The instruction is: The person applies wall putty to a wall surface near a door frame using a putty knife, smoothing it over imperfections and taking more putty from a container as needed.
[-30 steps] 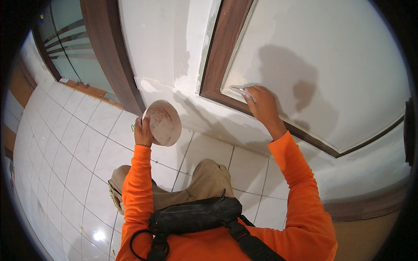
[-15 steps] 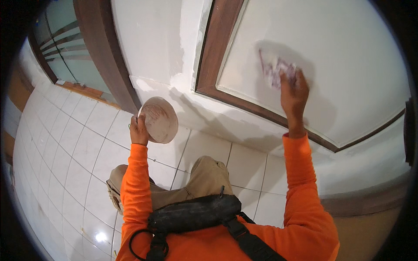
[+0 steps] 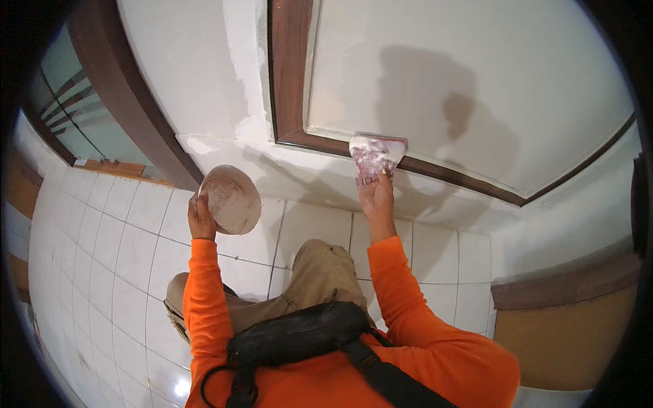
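Note:
My left hand (image 3: 201, 216) grips the rim of a shallow round bowl (image 3: 235, 202), tilted so that its inside shows, smeared with pale pinkish residue. In my right hand (image 3: 376, 196) is a flat, wide-bladed putty knife (image 3: 377, 154), its blade blotched white and dark red. The blade's broad edge points away from me, at the lower brown trim (image 3: 449, 177) around a white panel (image 3: 544, 81). Whether the blade touches the trim or panel I cannot tell. The shadow of my arm and tool falls across the panel.
A white wall (image 3: 204, 75) with patchy filler stands left of the trim. Further left is a brown-framed glass door (image 3: 88, 129). White floor tiles (image 3: 136, 251) lie below, around my bent legs (image 3: 313, 272). At lower right is a brown-edged tan surface (image 3: 564, 347).
My right hand has brought the putty knife down and left, from the middle of the panel to the lower trim. The bowl stays in my left hand, slightly lower and further left in the picture.

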The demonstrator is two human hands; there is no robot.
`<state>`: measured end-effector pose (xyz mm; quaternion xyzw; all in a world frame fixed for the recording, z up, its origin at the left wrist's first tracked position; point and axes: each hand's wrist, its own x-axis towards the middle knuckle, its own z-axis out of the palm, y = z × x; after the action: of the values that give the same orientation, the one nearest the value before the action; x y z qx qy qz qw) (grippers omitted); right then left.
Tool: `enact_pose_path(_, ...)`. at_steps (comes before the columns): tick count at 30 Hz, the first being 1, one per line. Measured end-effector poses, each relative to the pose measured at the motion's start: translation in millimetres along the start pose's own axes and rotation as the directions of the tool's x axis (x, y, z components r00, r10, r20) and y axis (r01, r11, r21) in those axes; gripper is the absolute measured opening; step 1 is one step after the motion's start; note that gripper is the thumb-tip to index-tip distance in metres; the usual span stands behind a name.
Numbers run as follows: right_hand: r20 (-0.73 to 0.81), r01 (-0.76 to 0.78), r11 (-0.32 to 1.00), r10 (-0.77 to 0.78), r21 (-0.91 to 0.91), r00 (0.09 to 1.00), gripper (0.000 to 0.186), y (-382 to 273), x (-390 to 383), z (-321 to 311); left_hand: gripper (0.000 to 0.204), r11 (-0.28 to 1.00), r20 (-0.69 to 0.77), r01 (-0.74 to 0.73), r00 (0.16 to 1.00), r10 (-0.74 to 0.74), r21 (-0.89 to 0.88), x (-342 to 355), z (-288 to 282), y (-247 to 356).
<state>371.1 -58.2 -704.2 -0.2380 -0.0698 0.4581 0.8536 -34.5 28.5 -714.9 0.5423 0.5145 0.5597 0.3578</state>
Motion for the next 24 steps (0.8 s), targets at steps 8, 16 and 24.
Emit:
enact_pose_path(8, -0.087, 0.113, 0.99, -0.106, 0.082, 0.991, 0.037, -38.2, 21.4, -36.9, 0.043, 1.0, 0.04, -0.009, 0.999, 0.009, -0.002, 2.3, 1.6, -20.5)
enact_pose_path(16, 0.023, -0.119, 0.993, 0.119, 0.01, 0.993, 0.027, -75.5, -82.7, -55.2, 0.055, 0.78, 0.315, 0.427, 0.898, -0.306, -0.459, -37.9, 24.4, 24.2)
enact_pose_path(24, 0.358, -0.273, 0.786, 0.071, 0.554, 0.931, 0.027, -117.5, -129.9, -57.0, 0.058, 0.699, 0.546, 0.501, 0.817, -0.187, -0.511, -126.9, 70.5, 98.5)
